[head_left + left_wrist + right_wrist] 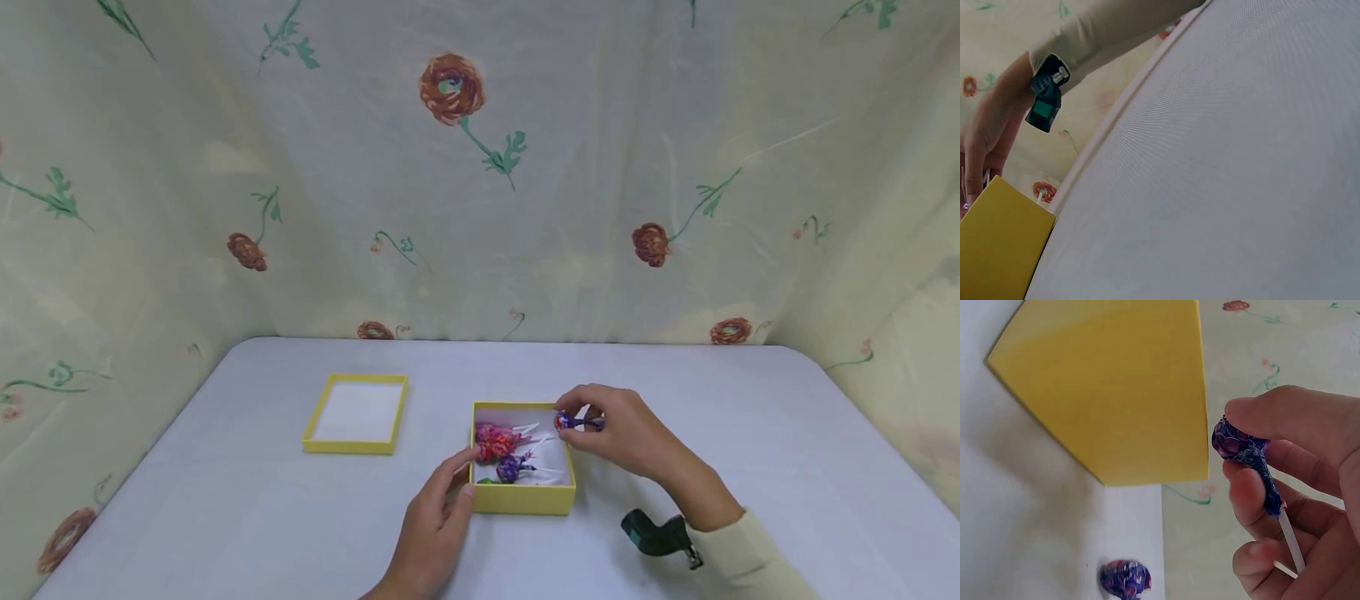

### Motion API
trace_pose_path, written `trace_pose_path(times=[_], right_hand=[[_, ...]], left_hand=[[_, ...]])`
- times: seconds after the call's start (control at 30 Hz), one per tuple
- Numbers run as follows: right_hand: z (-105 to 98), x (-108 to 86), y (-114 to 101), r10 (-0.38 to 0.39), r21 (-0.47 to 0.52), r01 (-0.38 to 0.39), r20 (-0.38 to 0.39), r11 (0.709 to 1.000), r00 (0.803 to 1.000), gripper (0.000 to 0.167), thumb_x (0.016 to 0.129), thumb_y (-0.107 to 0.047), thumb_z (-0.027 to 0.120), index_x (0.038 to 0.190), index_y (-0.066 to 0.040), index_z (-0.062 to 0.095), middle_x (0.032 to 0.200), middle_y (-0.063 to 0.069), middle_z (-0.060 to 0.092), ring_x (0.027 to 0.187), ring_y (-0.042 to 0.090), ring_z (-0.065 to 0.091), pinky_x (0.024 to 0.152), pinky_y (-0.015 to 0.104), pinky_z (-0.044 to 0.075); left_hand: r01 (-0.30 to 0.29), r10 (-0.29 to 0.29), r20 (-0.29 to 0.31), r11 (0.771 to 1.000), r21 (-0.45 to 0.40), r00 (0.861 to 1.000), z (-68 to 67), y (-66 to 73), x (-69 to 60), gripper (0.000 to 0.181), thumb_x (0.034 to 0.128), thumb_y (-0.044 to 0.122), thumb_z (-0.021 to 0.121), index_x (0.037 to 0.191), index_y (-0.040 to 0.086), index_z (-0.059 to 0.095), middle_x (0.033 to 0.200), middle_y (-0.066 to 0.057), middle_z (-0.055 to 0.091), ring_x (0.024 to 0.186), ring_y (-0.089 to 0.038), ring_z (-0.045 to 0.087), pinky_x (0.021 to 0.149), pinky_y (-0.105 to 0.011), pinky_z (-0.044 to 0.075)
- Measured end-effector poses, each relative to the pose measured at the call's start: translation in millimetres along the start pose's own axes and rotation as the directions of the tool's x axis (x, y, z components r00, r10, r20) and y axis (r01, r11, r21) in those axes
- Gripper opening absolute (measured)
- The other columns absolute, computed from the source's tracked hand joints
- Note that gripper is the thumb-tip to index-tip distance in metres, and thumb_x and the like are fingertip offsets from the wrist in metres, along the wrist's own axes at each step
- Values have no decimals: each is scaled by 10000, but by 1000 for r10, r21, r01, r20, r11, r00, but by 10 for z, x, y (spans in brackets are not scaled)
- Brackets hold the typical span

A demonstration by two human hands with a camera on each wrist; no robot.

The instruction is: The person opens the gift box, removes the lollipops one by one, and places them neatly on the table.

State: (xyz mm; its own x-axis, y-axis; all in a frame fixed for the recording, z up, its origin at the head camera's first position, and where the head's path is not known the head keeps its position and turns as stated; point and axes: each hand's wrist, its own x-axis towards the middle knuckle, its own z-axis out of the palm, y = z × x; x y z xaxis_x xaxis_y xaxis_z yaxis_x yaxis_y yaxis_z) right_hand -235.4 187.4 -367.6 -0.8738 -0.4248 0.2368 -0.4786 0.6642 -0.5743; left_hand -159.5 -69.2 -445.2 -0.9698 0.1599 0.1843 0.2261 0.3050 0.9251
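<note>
In the head view a yellow box [525, 500] with a white inside stands open on the table. Lollipops in pink-red [497, 442] and purple [512, 468] wrappers lie in it, and a bit of green wrapper shows at the front left. My left hand [435, 517] rests against the box's left side, its fingertips at the rim. Over the right rim, my right hand [622, 425] pinches a purple-wrapped lollipop [1238, 440] by its head, its white stick pointing toward the palm. Another purple lollipop [1124, 578] lies beyond the box in the right wrist view.
A shallow yellow-edged lid [356, 411], white inside, lies left of the box on the white table [240, 500]. Flowered curtains [570, 167] hang behind and at both sides. A dark wrist device [656, 533] sits at the right sleeve.
</note>
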Motion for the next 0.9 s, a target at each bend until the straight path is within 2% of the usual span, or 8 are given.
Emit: trace_pose_path(times=[0.33,0.47,0.77,0.9], right_hand=[[-54,-57,124,75,-35,-77,-65,996,995,251,823,-176,774,1059,-115,716,974,-38,646,878,136,611,793,346,577],[-66,-93,199,70,-50,-74,-81,996,994,233,821,-169,774,1040,-112,718,959,-37,651,871,130,614,790,364,568],[-96,-136,299,87,-74,-92,-68,993,994,206,831,-162,759,1025,-106,716,946,-48,669,866,137,617,801,390,544],[-110,-152,325,78,-91,-84,-66,992,995,175,832,-146,754,998,-110,716,923,-43,670,853,143,618,789,393,543]], left_hand=[[3,-3,-4,1000,13,1000,2,0,6,393,1027,192,448,1415,253,439,1475,28,425,1318,-228,449,995,-334,470],[-3,3,-2,1000,9,1000,3,2,-1,389,1028,191,449,1414,246,442,1474,20,427,1319,-234,449,996,-340,469],[44,-44,3,999,24,999,10,10,17,399,1026,196,446,1420,255,436,1478,51,417,1320,-209,447,1007,-345,461],[26,-26,-4,999,24,1000,7,11,10,393,1025,189,450,1413,250,443,1477,24,424,1317,-229,452,1005,-368,464]])
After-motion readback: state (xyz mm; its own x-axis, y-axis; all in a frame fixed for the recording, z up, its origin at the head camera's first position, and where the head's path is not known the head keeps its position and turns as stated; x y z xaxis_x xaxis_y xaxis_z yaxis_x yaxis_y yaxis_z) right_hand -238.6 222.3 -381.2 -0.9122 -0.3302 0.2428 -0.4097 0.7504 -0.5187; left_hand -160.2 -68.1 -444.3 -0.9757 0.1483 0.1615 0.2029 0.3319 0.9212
